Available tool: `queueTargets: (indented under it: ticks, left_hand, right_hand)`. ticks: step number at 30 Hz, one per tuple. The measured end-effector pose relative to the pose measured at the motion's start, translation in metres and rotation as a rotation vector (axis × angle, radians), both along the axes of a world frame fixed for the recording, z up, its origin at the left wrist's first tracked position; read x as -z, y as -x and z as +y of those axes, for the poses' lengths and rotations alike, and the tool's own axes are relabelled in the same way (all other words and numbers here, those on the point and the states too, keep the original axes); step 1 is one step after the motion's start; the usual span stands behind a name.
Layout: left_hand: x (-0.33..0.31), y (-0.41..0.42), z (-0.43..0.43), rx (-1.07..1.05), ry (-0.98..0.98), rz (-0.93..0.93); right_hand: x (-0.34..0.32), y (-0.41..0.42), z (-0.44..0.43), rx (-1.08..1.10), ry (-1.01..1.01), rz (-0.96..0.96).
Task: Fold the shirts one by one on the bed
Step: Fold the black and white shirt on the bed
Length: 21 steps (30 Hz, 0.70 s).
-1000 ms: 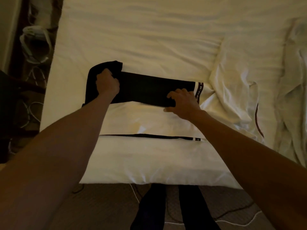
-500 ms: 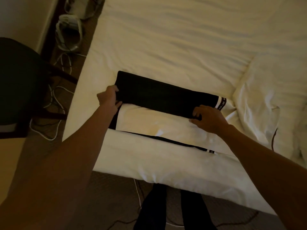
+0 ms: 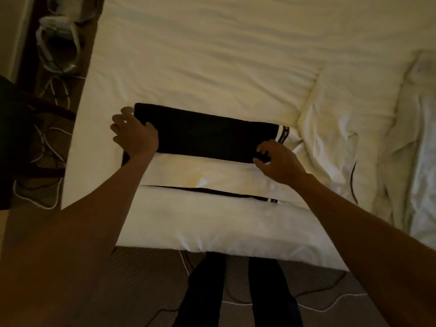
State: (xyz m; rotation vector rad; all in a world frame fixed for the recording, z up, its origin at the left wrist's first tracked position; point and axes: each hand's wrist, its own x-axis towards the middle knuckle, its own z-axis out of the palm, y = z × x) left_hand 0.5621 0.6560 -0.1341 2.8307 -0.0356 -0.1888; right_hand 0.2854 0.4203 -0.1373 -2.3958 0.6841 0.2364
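Observation:
A white shirt (image 3: 212, 178) with black parts lies flat near the bed's front edge. A long black panel (image 3: 203, 135) is folded across its far side and ends in a white lettered band (image 3: 282, 135) on the right. My left hand (image 3: 134, 135) rests on the panel's left end, thumb on the black cloth and fingers spread onto the sheet. At the panel's near right corner, my right hand (image 3: 276, 161) pinches the black edge between thumb and curled fingers. A thin black trim line (image 3: 212, 192) runs along the shirt's near side.
The white bed (image 3: 200, 62) stretches away behind the shirt. Crumpled white cloth (image 3: 342, 149) and bedding (image 3: 422, 138) are piled on the right. A dark chair (image 3: 16, 142), cables (image 3: 47, 142) and a white device (image 3: 56, 38) are on the floor at left. My legs (image 3: 236, 291) stand at the bed's foot.
The raised black flap at the left end now lies flat as a straight band. My left hand slid to its left end and relaxed its grip. My right hand stayed at the right corner.

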Motion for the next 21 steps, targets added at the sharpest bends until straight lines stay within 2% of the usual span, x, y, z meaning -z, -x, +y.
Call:
queueTargets:
  ticks: [3,6,9,15,18,21]
  left_hand:
    - [-0.004,0.036,-0.062,0.259,0.200,-0.025]
    - [-0.005,0.078,-0.134,0.462,0.374,0.118]
    - [-0.008,0.119,-0.209,0.526,0.457,0.280]
    - [-0.010,0.178,-0.336,0.631,0.433,0.436]
    - [-0.001,0.189,-0.385,0.668,0.366,0.504]
    - [0.011,0.192,-0.423,0.674,0.236,0.495]
  right_hand:
    - [-0.006,0.034,-0.023,0.200,0.098,-0.124]
    - [-0.014,0.072,-0.065,0.404,0.121,-0.127]
    - [-0.015,0.104,-0.114,0.573,0.114,-0.076]
    - [-0.007,0.116,-0.202,0.809,-0.031,-0.096]
    - [0.002,0.101,-0.239,0.801,-0.174,0.007]
    - [0.013,0.080,-0.270,0.793,-0.279,0.076]
